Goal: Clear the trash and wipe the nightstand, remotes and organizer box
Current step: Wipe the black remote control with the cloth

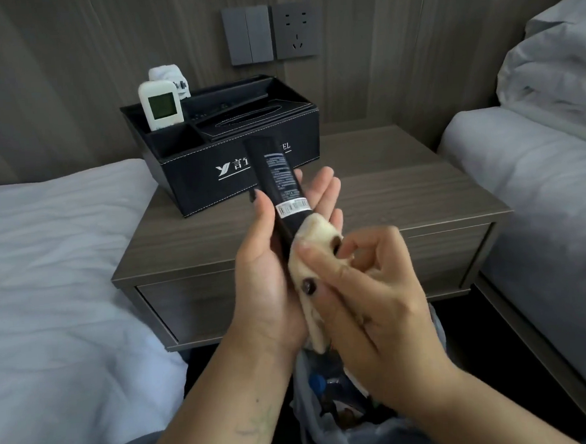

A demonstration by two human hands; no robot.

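Right hand (pixel 364 286) pinching cloth (pixel 315 241) against black remote (pixel 279 181), left hand's (pixel 269 257) grip cradling it (label up)

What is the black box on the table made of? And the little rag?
The organizer box looks like black leather or imitation leather: matte, with pale stitching along its edges and a printed logo. The rag looks like soft cream cloth, since it folds and crumples round the black remote.
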